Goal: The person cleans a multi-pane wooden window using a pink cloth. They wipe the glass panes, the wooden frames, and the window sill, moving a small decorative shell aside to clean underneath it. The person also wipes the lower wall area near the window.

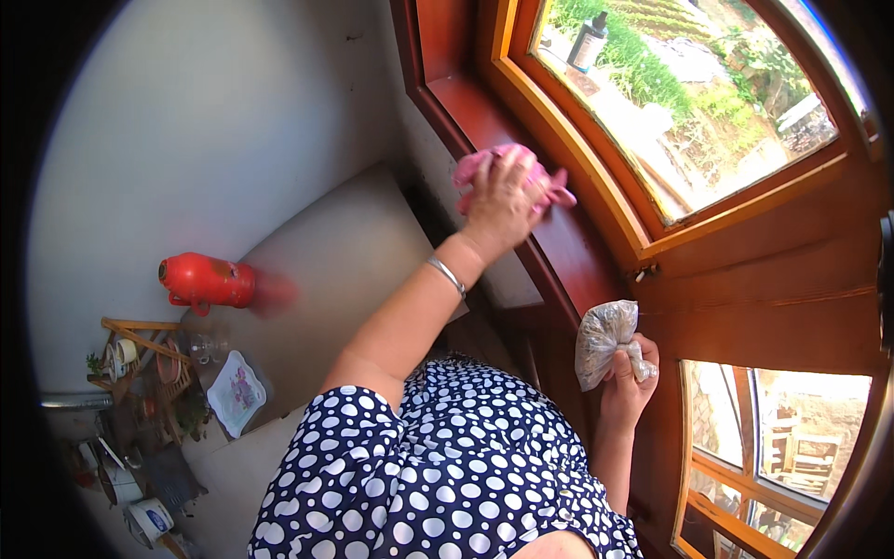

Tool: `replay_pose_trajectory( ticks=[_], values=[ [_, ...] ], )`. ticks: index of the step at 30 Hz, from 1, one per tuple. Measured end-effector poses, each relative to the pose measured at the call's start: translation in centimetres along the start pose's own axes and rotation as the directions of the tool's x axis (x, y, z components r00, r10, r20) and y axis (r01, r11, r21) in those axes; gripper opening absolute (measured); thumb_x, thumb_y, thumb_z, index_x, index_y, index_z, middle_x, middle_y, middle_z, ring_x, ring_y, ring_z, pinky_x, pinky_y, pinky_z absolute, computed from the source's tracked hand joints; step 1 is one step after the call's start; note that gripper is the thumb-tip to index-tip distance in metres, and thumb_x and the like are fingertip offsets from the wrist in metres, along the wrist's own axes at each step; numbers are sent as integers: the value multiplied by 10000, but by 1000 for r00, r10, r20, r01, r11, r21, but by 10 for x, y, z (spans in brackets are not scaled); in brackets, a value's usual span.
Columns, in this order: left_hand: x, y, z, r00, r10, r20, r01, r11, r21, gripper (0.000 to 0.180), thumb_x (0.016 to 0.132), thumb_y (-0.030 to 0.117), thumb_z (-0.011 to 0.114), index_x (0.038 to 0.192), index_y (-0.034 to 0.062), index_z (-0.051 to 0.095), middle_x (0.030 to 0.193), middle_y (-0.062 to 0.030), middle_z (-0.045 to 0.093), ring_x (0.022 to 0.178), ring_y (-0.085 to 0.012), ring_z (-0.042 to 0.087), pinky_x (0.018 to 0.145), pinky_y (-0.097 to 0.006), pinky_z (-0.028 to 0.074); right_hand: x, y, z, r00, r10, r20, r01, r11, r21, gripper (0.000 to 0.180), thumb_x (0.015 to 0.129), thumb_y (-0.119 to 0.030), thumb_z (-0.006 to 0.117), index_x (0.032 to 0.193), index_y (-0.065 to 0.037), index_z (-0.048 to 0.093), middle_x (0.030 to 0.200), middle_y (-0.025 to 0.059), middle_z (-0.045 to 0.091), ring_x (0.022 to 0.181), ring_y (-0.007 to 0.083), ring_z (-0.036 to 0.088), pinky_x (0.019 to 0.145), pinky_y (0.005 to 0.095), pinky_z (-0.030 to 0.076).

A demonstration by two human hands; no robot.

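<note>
My left hand point(503, 207), with a silver bangle on its wrist, presses a crumpled pink cloth point(467, 173) against the reddish-brown windowsill point(587, 250). Its fingers lie bent over the cloth, and a loose corner sticks out to the right. Lower on the right, my right hand point(624, 399) grips the gathered neck of a clear plastic bag point(594, 349). Something greyish-brown fills the bag; I cannot make out what. The bag is held up beside the sill's near end.
A wood-framed window point(652, 112) rises beyond the sill, with a dark bottle point(589, 42) outside. To the right is a wooden door point(764, 261) with panes. A red thermos flask point(209, 281) and a white patterned tray point(237, 393) sit on the table point(345, 252) at left, near a wooden rack point(172, 373).
</note>
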State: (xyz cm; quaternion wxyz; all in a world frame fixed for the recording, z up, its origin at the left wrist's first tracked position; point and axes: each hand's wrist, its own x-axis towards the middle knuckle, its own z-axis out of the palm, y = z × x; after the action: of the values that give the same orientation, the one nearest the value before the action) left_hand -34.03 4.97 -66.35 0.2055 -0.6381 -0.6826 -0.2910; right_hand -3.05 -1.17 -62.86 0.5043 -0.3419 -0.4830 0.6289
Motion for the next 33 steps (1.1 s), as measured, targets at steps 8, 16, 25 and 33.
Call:
replay_pose_trajectory(
  ticks=[8,16,25,33],
  values=[
    [55,-113,27,981,-196,15,192,972,137,386,911,313,667,1258,146,640,1432,-102,495,1405,-316,366,1132,-524,284,7,10,26,995,71,-64,-74,996,-45,247,903,-79,750,1087,-26,592,1011,32,585,730,72,550,584,189,442],
    [90,-159,44,955,-279,98,249,938,240,427,958,370,613,1306,130,557,1441,-109,448,1361,-342,355,1053,-626,315,3,17,41,991,36,-130,-43,998,-46,268,914,-66,730,1136,-28,585,990,21,586,724,60,549,593,187,447],
    [90,-162,38,976,-160,151,108,946,306,274,932,338,655,1114,139,614,1197,-27,571,1219,-289,478,920,-561,424,3,4,51,964,173,-203,-110,951,288,237,990,-110,642,1205,-38,571,994,21,667,777,71,598,654,207,470],
    [48,-65,18,985,-11,174,-22,982,188,349,925,315,661,1219,132,619,1327,-52,557,1275,-288,450,996,-538,358,-4,3,31,979,180,-93,-145,943,298,227,972,-101,669,1170,-26,586,917,13,644,716,73,572,642,219,479]
  ],
)
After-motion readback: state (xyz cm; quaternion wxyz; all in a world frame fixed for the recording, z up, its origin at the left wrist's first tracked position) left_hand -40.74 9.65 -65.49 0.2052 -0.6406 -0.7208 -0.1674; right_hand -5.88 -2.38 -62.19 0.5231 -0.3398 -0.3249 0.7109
